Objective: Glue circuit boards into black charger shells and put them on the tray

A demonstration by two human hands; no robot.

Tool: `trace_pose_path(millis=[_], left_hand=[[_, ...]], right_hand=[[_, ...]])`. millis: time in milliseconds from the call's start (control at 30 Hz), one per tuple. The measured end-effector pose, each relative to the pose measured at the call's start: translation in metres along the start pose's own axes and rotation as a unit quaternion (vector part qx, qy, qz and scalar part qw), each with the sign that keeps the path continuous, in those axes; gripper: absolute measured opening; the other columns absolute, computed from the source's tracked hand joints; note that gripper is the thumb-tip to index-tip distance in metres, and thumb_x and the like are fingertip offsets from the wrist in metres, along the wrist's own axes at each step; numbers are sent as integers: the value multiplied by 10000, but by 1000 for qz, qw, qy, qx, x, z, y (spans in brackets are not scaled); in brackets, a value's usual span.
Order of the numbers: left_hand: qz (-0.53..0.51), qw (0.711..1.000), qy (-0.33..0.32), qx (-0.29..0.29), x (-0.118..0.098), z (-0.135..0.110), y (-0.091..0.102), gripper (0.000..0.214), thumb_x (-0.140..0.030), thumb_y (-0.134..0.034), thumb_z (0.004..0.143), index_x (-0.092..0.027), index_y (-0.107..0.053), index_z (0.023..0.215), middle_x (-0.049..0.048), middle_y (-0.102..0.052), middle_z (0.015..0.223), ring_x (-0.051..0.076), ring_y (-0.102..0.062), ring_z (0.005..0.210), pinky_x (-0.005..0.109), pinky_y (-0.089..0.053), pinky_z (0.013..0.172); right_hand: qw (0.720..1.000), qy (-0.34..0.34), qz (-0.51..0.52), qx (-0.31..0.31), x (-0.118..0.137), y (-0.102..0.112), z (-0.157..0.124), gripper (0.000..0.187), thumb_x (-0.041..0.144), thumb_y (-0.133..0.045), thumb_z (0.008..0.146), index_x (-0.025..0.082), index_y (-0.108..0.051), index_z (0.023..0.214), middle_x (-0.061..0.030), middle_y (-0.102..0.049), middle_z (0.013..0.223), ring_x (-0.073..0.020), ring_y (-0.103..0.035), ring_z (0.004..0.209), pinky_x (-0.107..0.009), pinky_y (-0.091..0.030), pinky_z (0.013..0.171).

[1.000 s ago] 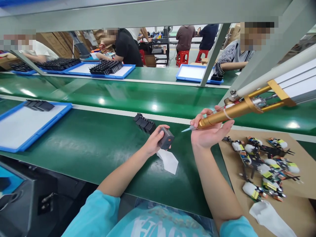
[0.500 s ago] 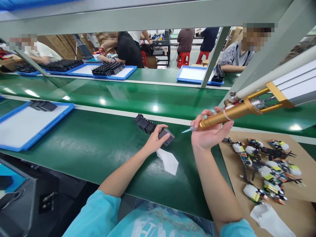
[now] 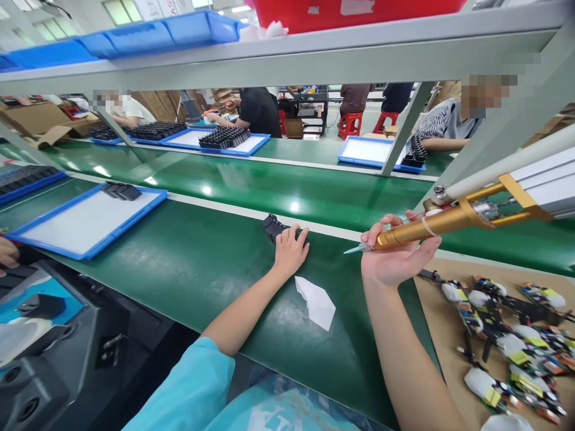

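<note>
My left hand [image 3: 291, 250] lies over the near end of a short row of black plastic cases [image 3: 273, 227] standing on the green bench. Its fingers curl down around the end case, and the palm hides most of it. My right hand [image 3: 390, 257] is turned palm up, wrapped round a gold dispensing gun [image 3: 408, 228]. A pale blue tapered nozzle [image 3: 356, 248] points left from the gun, apart from the cases. Below my left hand, a folded piece of white paper [image 3: 317, 304] rests on the bench.
Circuit boards [image 3: 507, 335] with white and yellow parts cover cardboard at right. A blue-rimmed tray [image 3: 85, 224] with a few black cases [image 3: 121, 191] stands left, beside a dark machine [image 3: 90, 335]. A metal shelf beam [image 3: 287, 63] crosses above. Co-workers sit beyond; another person's hand [image 3: 8, 252] shows far left.
My left hand has moved the black case against the row and now covers it from above. My right hand keeps its hold on the gun. The view has tilted up and turned left.
</note>
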State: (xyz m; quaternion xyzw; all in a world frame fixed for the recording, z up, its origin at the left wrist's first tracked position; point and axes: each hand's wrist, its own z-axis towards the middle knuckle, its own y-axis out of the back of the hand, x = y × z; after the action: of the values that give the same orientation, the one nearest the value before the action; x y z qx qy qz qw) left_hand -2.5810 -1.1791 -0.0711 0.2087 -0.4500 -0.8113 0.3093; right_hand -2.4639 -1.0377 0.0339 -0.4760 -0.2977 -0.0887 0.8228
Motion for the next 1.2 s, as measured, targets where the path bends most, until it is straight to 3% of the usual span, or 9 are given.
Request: trace_pose_path(millis=[133,267,367,500,667,800,1033,1200], left_hand=[[-85,994,47,-44,15,6,4,467,-433,-523,866,-229,-500,1286,122,-478,1331,301,-412,1185,445,-342,954],[-173,967,169,-84,59,18,3,497,-480,-503,865,-245,-475,1303,115,-414,1408,314,-328,1304,500,-294,1045],[-260,941,210,-50,94,22,-9,519,-468,-487,873,-226,-450,1331,120,-399,1432,291,-308,1349,476,-283,1089],[-362,912,191,10,117,20,-26,485,-418,-489,876,-245,-451,1327,86,-498,1350,231,-470,1244,400,-374,1053],[-325,930,170,-3,118,18,-26,469,-374,-550,834,-228,-493,1276,86,-546,1278,238,-511,1186,411,-386,1043],[-309,935,175,6,115,19,-19,512,-437,-529,849,-213,-468,1306,111,-529,1277,248,-485,1209,428,-360,1063],[-249,958,133,46,99,15,-7,840,-588,-679,683,-300,-348,1400,111,-245,1474,344,-234,1363,534,-311,1072],[-220,966,114,66,92,14,-6,832,-623,-657,682,-306,-365,1394,112,-232,1484,366,-207,1363,566,-296,1064]], right_hand=[[1000,-3,1,-3,0,0,-1,453,591,-286,840,235,-502,1019,12,-559,768,-96,-494,404,-272,-403,405],[1000,-10,7,-7,0,1,-1,454,595,-300,832,235,-506,1017,10,-561,771,-98,-493,401,-276,-403,408],[1000,-10,5,-12,0,1,0,456,593,-297,830,232,-510,1011,8,-561,767,-100,-489,396,-274,-394,401],[1000,-1,-5,-18,0,0,1,456,597,-298,828,231,-512,996,12,-564,754,-96,-484,390,-270,-398,402],[1000,3,-11,-21,1,-1,1,455,604,-318,817,225,-510,980,18,-566,740,-99,-476,379,-270,-388,386],[1000,3,-11,-21,1,0,2,458,610,-321,816,231,-509,993,19,-571,742,-95,-479,380,-265,-394,388],[1000,-2,-2,-20,0,3,3,453,597,-311,828,231,-513,1004,16,-575,754,-98,-489,389,-270,-400,395],[1000,5,-2,-18,0,3,3,462,611,-327,816,231,-507,1006,16,-575,755,-96,-490,387,-270,-405,389]])
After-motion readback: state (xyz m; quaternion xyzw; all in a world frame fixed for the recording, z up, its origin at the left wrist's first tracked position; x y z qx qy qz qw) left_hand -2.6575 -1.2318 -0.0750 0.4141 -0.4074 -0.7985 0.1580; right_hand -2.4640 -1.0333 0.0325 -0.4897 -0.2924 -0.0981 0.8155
